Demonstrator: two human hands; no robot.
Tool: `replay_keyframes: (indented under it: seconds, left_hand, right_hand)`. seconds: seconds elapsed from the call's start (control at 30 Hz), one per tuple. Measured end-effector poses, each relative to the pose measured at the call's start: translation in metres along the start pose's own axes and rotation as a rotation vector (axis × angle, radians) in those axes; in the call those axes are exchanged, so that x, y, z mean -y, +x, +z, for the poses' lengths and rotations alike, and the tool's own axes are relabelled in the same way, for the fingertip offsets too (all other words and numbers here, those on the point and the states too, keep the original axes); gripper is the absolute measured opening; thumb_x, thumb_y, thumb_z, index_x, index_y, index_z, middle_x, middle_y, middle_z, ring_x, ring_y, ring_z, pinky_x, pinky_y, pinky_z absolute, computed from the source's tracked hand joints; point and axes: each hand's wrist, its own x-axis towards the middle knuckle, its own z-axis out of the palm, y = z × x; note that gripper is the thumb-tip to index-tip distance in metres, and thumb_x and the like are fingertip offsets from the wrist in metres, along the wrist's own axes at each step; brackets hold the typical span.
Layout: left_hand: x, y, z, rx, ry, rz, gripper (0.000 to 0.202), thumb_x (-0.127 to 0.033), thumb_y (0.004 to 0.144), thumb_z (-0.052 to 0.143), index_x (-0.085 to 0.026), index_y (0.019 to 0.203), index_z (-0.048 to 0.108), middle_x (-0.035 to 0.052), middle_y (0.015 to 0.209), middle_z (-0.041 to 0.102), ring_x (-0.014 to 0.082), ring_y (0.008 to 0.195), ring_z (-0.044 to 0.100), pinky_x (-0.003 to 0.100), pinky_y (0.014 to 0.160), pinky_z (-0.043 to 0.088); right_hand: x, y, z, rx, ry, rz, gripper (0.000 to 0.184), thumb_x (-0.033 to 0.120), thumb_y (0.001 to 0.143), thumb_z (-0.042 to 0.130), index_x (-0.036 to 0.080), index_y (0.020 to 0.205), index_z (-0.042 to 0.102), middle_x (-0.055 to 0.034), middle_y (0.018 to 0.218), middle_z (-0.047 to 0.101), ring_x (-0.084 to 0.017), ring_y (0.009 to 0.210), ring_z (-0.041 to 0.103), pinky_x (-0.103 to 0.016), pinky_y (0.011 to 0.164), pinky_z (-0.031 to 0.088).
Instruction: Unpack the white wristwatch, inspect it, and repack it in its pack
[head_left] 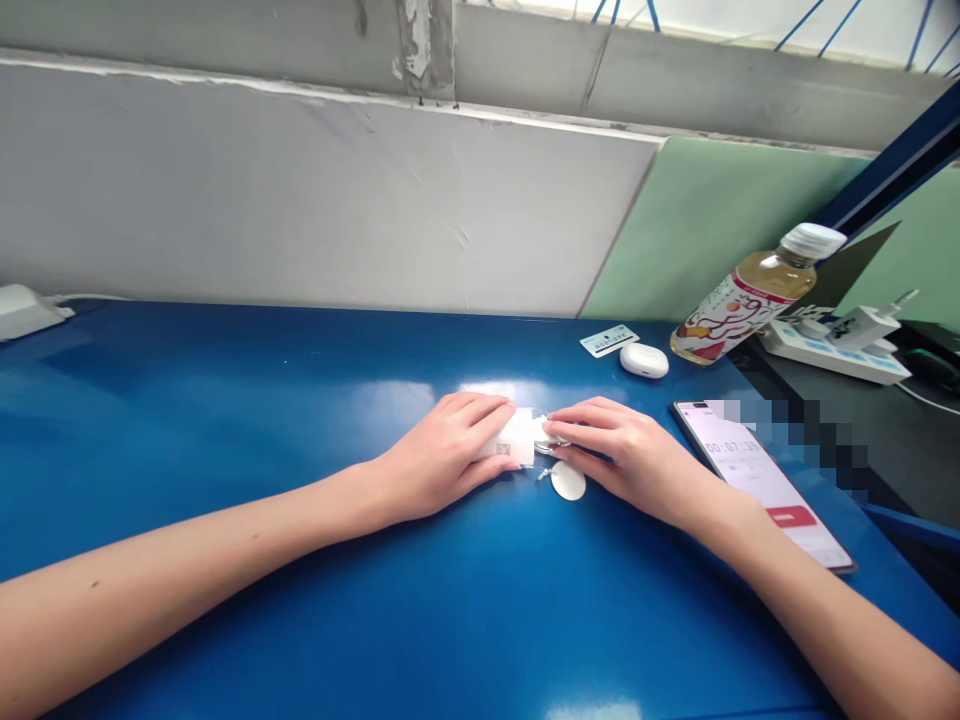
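Observation:
My left hand (442, 452) is closed around a small white packet (519, 437) printed with a square code, thumb along its near edge. From the right, the fingertips of my right hand (634, 452) pinch a small white and silvery object (550, 436) at the packet's right end. Its exact kind is partly hidden by the fingers. Just below lies a round white disc (568, 481) with a short beaded strand beside it, close to the right thumb. Both hands rest low over the blue table (420, 620).
A phone (772, 490) showing a running timer lies by my right forearm. Behind it are a white earbud case (643, 361), a card (608, 341) and a drink bottle (754, 300). A power strip (832, 350) sits at far right, a white device (30, 312) at far left.

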Motion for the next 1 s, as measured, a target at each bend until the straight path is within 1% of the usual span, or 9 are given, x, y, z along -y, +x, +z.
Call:
replay_keyframes:
  seconds: [0.2, 0.3, 0.43, 0.53, 0.6, 0.7, 0.83, 0.9, 1.0]
  left_hand:
    - [0.001, 0.0, 0.001, -0.012, 0.018, 0.008, 0.047, -0.042, 0.101, 0.046, -0.009, 0.134, 0.052, 0.0202, 0.127, 0.062, 0.0325, 0.119, 0.057, 0.049, 0.099, 0.048]
    - [0.001, 0.0, 0.001, 0.0, 0.029, 0.003, 0.047, -0.043, 0.102, 0.046, -0.01, 0.134, 0.052, 0.0195, 0.128, 0.062, 0.0322, 0.118, 0.057, 0.051, 0.102, 0.045]
    - [0.001, 0.0, 0.001, 0.001, 0.029, -0.004, 0.047, -0.044, 0.101, 0.046, -0.011, 0.134, 0.052, 0.0193, 0.128, 0.062, 0.0321, 0.119, 0.057, 0.051, 0.102, 0.044]
    - [0.0, 0.0, 0.0, -0.004, 0.029, -0.005, 0.047, -0.044, 0.101, 0.047, -0.011, 0.134, 0.051, 0.0194, 0.129, 0.061, 0.0325, 0.12, 0.056, 0.049, 0.1, 0.047]
    - [0.0, 0.0, 0.0, 0.0, 0.032, -0.003, 0.046, -0.043, 0.102, 0.046, -0.01, 0.134, 0.052, 0.0198, 0.129, 0.061, 0.0324, 0.12, 0.056, 0.048, 0.099, 0.048]
    - [-0.002, 0.001, 0.0, -0.002, 0.048, 0.001, 0.046, -0.043, 0.103, 0.043, -0.009, 0.132, 0.052, 0.0195, 0.128, 0.061, 0.032, 0.119, 0.057, 0.048, 0.098, 0.049]
    - [-0.003, 0.002, 0.0, 0.054, 0.108, 0.012, 0.05, -0.044, 0.103, 0.041, -0.006, 0.133, 0.052, 0.0211, 0.13, 0.06, 0.0335, 0.119, 0.057, 0.048, 0.1, 0.048]
    - [-0.005, 0.003, -0.001, 0.113, 0.153, 0.014, 0.053, -0.044, 0.103, 0.04, -0.003, 0.135, 0.05, 0.0224, 0.135, 0.058, 0.035, 0.124, 0.054, 0.05, 0.105, 0.044]
    - [-0.008, 0.002, -0.003, 0.205, 0.2, -0.014, 0.057, -0.044, 0.103, 0.04, -0.004, 0.143, 0.044, 0.0228, 0.146, 0.049, 0.0359, 0.136, 0.045, 0.052, 0.114, 0.033]
  right_hand:
    - [0.004, 0.001, -0.003, 0.057, -0.02, -0.007, 0.028, 0.021, 0.097, 0.052, 0.021, 0.122, 0.065, -0.0107, 0.12, 0.07, -0.025, 0.109, 0.065, -0.041, 0.089, 0.057]
    - [0.001, 0.0, -0.007, 0.03, -0.068, 0.015, 0.027, 0.023, 0.096, 0.053, 0.018, 0.119, 0.065, -0.0112, 0.114, 0.072, -0.026, 0.106, 0.065, -0.042, 0.089, 0.056]
    - [0.001, -0.001, -0.008, 0.026, -0.085, 0.043, 0.029, 0.024, 0.098, 0.048, 0.015, 0.122, 0.063, -0.0113, 0.105, 0.075, -0.025, 0.096, 0.069, -0.04, 0.083, 0.058]
    - [0.006, -0.002, -0.005, 0.053, -0.067, 0.006, 0.033, 0.021, 0.098, 0.044, 0.013, 0.127, 0.059, -0.013, 0.109, 0.074, -0.025, 0.101, 0.069, -0.04, 0.084, 0.058]
    - [0.009, -0.002, -0.004, 0.063, -0.064, -0.008, 0.039, 0.02, 0.098, 0.043, 0.01, 0.135, 0.052, -0.0153, 0.117, 0.072, -0.027, 0.108, 0.067, -0.042, 0.088, 0.058]
    - [0.016, -0.002, -0.004, 0.104, -0.053, -0.024, 0.053, 0.02, 0.097, 0.044, 0.007, 0.148, 0.036, -0.0184, 0.129, 0.066, -0.028, 0.118, 0.062, -0.044, 0.094, 0.056]
    - [0.025, -0.002, -0.008, 0.206, -0.005, -0.033, 0.07, 0.023, 0.097, 0.045, 0.007, 0.157, 0.012, -0.02, 0.146, 0.052, -0.028, 0.136, 0.048, -0.043, 0.103, 0.051]
    - [0.027, -0.003, -0.008, 0.235, 0.001, -0.03, 0.075, 0.027, 0.097, 0.047, 0.007, 0.157, 0.007, -0.0197, 0.151, 0.046, -0.028, 0.14, 0.042, -0.044, 0.107, 0.048]
    - [0.028, -0.004, -0.005, 0.234, -0.015, -0.034, 0.08, 0.033, 0.095, 0.051, 0.008, 0.158, 0.007, -0.0184, 0.15, 0.048, -0.03, 0.143, 0.038, -0.046, 0.109, 0.046]
